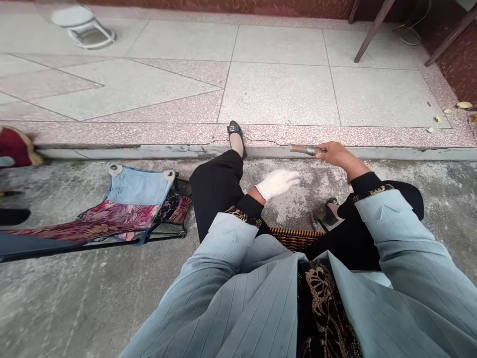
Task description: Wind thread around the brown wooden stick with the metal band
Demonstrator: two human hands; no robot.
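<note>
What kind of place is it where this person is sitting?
Probably a yard or porch outside a house: there is rough concrete ground, a raised tiled floor along it, and a low cloth seat on a dark frame.

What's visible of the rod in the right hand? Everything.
The short rod is slim, brown and wood-like, with a lighter blunt left end. A silvery wrap, apparently wound wire, circles it just before the bare right hand, whose fingers grip the other end and hide it. It lies nearly level across the view, over the step's edge; contact there can't be told.
</note>
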